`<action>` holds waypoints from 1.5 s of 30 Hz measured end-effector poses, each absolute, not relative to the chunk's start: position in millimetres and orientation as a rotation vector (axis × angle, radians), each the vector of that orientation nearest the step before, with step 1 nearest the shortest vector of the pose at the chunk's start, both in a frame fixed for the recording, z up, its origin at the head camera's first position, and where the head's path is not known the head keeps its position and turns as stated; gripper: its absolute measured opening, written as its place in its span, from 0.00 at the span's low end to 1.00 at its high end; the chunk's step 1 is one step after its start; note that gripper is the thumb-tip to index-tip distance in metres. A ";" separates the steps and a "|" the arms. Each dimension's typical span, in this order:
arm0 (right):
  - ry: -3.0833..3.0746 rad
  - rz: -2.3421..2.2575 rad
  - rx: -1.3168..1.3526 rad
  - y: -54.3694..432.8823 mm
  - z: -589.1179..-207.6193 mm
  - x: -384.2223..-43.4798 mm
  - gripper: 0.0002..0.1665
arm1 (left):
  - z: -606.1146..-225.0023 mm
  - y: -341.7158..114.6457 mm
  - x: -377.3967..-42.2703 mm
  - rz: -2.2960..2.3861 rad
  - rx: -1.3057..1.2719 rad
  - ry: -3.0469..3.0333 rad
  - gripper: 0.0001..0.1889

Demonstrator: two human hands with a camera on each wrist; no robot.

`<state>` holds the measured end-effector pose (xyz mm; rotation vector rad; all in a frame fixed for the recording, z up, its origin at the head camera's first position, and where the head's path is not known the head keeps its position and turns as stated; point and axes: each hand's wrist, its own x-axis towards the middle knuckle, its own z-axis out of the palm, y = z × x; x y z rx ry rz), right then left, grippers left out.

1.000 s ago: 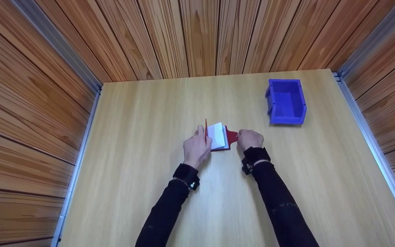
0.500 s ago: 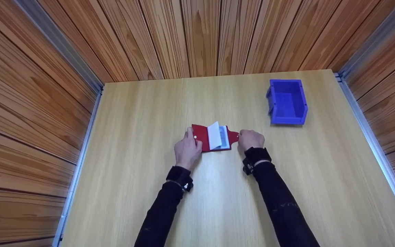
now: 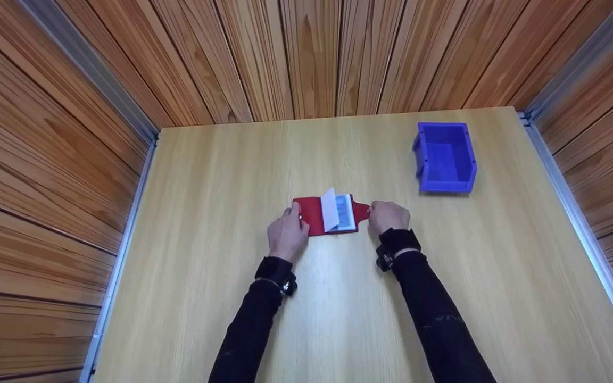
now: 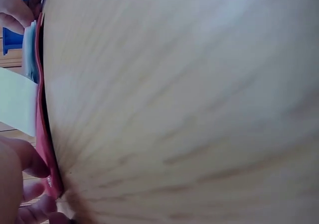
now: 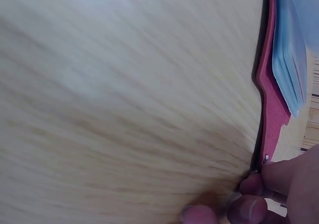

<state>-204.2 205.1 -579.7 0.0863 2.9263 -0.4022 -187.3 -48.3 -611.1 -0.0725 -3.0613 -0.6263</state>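
1. A flat red leather card wallet [image 3: 314, 214], with clear plastic sleeves and a snap tab, lies opened out on the pale wooden table [image 3: 338, 319], between the two hands.
2. The left hand [image 3: 287, 234] holds the wallet's left cover flap at its outer edge. In the left wrist view the fingertips [image 4: 35, 164] curl over the red edge and pin it against the wood.
3. The right hand [image 3: 389, 216] pinches the narrow snap tab at the wallet's other end. In the right wrist view the fingertips [image 5: 279, 176] close on the tab just below its metal stud [image 5: 266, 158].
4. Between the hands, a white card sleeve [image 3: 330, 209] stands up from the spine, half turned, with the bluish stack of sleeves [image 3: 345, 218] lying flat just right of it.
5. The step in hand looks like spreading the wallet wide and holding it flat. Next, I judge, one hand must let go of its end and turn or pick at the sleeves, while the other keeps the cover pressed down so the wallet does not fold shut.
6. A blue plastic storage bin [image 3: 446, 157] stands beyond the right hand, well apart from it, with its open top up.
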 end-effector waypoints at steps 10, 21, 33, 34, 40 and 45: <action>2.951 -0.391 0.077 203.1 -574.9 -201.4 0.17 | -608.1 -48.6 -187.0 -0.649 -0.084 -3.083 0.11; 3.043 -0.509 -0.411 189.4 -570.5 -210.4 0.32 | -609.3 -52.4 -187.2 -0.616 -0.110 -3.047 0.11; 2.898 -0.447 -0.487 181.5 -578.2 -203.1 0.43 | -605.1 -46.2 -183.0 -0.598 -0.167 -2.962 0.07; 2.894 -0.452 -0.483 182.0 -578.5 -203.2 0.43 | -603.0 -43.6 -182.4 -0.594 -0.182 -2.914 0.06; 2.884 -0.474 -0.458 183.6 -581.3 -204.6 0.44 | -585.4 -13.2 -181.9 -0.482 -0.369 -2.680 0.11; 2.884 -0.474 -0.453 181.2 -582.4 -203.8 0.41 | -576.6 12.8 -182.6 -0.295 -0.436 -2.760 0.28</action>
